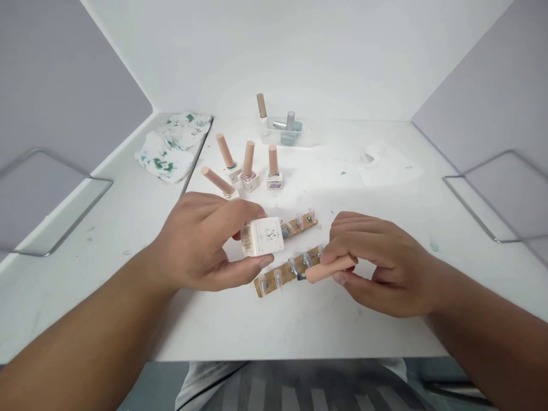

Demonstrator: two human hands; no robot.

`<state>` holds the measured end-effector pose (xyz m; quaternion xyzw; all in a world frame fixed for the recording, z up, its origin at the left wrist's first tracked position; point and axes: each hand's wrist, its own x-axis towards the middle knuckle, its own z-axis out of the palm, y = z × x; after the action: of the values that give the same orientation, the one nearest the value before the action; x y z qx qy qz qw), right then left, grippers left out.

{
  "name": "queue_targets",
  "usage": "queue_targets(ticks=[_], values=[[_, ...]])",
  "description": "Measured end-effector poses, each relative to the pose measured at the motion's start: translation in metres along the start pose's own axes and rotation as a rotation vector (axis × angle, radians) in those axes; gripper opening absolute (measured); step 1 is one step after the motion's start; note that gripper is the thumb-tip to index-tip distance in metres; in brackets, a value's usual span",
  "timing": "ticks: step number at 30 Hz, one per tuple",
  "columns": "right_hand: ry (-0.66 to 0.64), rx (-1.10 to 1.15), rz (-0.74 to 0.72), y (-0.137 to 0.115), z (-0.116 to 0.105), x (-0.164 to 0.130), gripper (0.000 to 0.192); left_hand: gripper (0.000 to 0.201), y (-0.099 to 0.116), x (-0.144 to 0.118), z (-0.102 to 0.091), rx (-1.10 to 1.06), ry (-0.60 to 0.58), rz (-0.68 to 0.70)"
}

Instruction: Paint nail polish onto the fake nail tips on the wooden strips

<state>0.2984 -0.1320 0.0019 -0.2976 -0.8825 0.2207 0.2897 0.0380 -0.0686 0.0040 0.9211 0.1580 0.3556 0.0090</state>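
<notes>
Between thumb and fingers, my left hand (209, 242) grips a white square nail polish bottle (268, 236), tipped on its side with its uncapped neck toward the right. My right hand (381, 262) pinches the peach cap of a nail polish brush (331, 269); its dark tip is close to a cardboard strip (270, 281) bearing several clear and grey-tinted false nails. Whether the bristles touch a nail, I cannot tell. Behind it lies a second cardboard strip (305, 224) with clear false nails, partly hidden by the bottle and my left hand.
Several peach-capped nail polish bottles (274, 168) stand behind my left hand, one leaning (217, 180). A clear plastic tray (291, 137) at the back holds more bottles. Stained tissue (165, 157) lies at the left, white tissue (387, 162) at the right. Metal wire handles (492, 237) flank the table.
</notes>
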Motion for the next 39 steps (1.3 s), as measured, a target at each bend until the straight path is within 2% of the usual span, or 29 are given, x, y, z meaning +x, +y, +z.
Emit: queue_targets(ticks=[5,8,11,13,17,20,24,30,33,36,39], values=[[0.084,-0.079,-0.019,-0.0011,0.0029,0.0013,0.017,0.023,0.0005,0.0013,0.0004,0.004,0.005,-0.012],[0.031,-0.099,-0.022,-0.0030,0.0042,0.0018,0.016,0.023,0.0011,0.0014,0.0005,0.012,0.009,-0.017],[-0.024,-0.027,-0.035,-0.0050,0.0032,0.0019,0.016,0.023,0.0010,0.0005,0.0002,0.020,0.013,-0.012],[-0.004,-0.010,-0.054,-0.0054,0.0028,0.0023,0.015,0.024,0.0005,-0.0004,0.0000,0.021,0.008,-0.012],[0.071,-0.126,-0.069,-0.0044,0.0054,0.0035,0.014,0.023,-0.0006,-0.0009,-0.0004,0.033,-0.021,-0.015],[0.026,-0.135,-0.054,-0.0047,0.0061,0.0028,0.015,0.025,-0.0010,-0.0001,-0.0005,0.043,-0.010,0.003],[-0.015,-0.032,-0.063,-0.0068,0.0025,0.0000,0.018,0.026,-0.0014,-0.0003,-0.0009,0.039,-0.014,0.000],[0.089,-0.149,-0.063,-0.0055,0.0058,0.0020,0.016,0.024,-0.0010,-0.0007,0.0000,0.036,-0.003,-0.007],[0.032,-0.184,-0.057,-0.0039,0.0082,0.0015,0.017,0.024,-0.0009,-0.0004,0.0001,0.042,-0.002,-0.006],[-0.026,-0.108,-0.065,-0.0042,0.0067,-0.0004,0.016,0.025,-0.0008,-0.0007,-0.0002,0.049,-0.004,-0.010],[0.001,-0.063,-0.085,-0.0050,0.0049,0.0002,0.015,0.025,-0.0007,-0.0008,0.0000,0.042,-0.001,-0.008]])
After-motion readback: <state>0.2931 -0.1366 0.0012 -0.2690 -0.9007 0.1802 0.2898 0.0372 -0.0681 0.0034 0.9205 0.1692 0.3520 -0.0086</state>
